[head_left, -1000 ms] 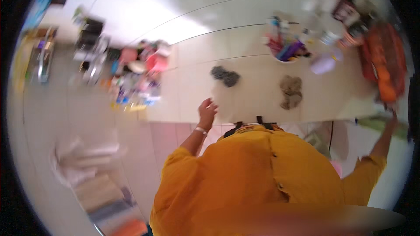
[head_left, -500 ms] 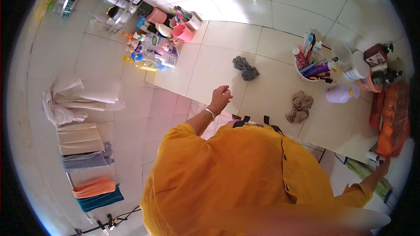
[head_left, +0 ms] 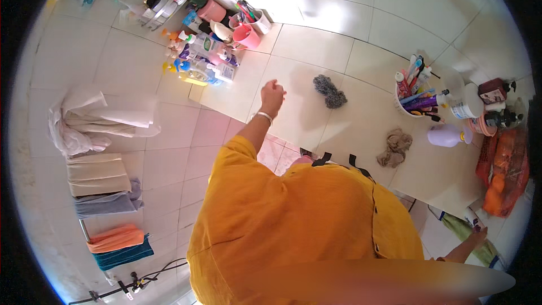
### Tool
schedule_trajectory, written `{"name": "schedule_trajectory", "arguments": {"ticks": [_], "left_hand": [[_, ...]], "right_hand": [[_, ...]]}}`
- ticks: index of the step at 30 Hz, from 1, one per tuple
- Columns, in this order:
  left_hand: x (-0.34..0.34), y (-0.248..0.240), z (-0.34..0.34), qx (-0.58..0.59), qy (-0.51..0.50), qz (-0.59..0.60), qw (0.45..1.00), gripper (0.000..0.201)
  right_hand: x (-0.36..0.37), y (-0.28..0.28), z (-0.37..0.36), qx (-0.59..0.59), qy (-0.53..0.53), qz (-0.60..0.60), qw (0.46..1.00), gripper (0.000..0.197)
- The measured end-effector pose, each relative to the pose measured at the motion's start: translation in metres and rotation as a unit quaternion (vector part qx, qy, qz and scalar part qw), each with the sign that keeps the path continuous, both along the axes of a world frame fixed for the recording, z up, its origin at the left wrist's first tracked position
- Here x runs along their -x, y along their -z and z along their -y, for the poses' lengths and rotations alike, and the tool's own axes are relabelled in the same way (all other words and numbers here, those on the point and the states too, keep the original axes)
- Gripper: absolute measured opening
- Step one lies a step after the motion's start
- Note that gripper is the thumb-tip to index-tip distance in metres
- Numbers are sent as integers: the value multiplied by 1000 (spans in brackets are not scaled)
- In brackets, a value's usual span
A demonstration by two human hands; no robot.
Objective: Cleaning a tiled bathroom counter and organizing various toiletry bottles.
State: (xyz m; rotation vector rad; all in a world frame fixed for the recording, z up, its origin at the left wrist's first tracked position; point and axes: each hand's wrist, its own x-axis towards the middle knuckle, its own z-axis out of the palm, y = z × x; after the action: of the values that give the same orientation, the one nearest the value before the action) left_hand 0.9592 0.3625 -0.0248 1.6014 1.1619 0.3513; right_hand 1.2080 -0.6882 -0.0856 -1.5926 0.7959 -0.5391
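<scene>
My left hand (head_left: pixel 272 98), with a bangle at its wrist, is raised over the front edge of the pale tiled counter (head_left: pixel 293 90). Its fingers are loosely curled and a little apart, with nothing visible in them. A grey wire scouring pad (head_left: pixel 329 91) lies on the counter to its right. At the far lower right, my right hand (head_left: pixel 479 238) is closed around a small white bottle (head_left: pixel 472 216) with purple markings, beyond the counter's end. A crumpled brown mesh scrubber (head_left: pixel 395 148) and a lavender bottle with a yellow cap (head_left: pixel 446 135) sit on the counter between.
A white basket (head_left: pixel 402 105) of toothbrushes and tubes stands at the right back, near jars and pump bottles. An orange net bag (head_left: pixel 502 175) fills the right end. Several bottles (head_left: pixel 206 59) and a pink cup (head_left: pixel 246 36) crowd the left corner. Towels (head_left: pixel 99 174) hang at left.
My right hand has drawn the white bottle leftward and nearer to me, away from the orange bag. My left hand has shifted left, farther from the scouring pad. The whole view has turned slightly.
</scene>
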Motion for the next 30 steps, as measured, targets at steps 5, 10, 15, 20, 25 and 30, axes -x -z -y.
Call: {"name": "schedule_trajectory", "arguments": {"ticks": [5,10,15,20,25,30], "left_hand": [[6,-17,-79,-52,-147,42,987,55],[-34,-13,-142,48,-182,123,974,48],[-44,7,-184,16,-168,104,980,56],[-47,38,-164,-24,-152,207,966,70],[-10,16,-115,80,-134,191,969,81],[-17,52,-154,53,-147,138,978,79]], "right_hand": [[17,-32,-196,-84,26,-76,993,38],[99,-102,-269,-9,-27,-66,997,30],[125,-127,-375,10,-152,-81,985,36],[144,-175,-521,37,-335,-112,935,42],[128,-182,-677,57,-548,-30,834,45],[130,-197,-815,26,-634,0,773,40]]}}
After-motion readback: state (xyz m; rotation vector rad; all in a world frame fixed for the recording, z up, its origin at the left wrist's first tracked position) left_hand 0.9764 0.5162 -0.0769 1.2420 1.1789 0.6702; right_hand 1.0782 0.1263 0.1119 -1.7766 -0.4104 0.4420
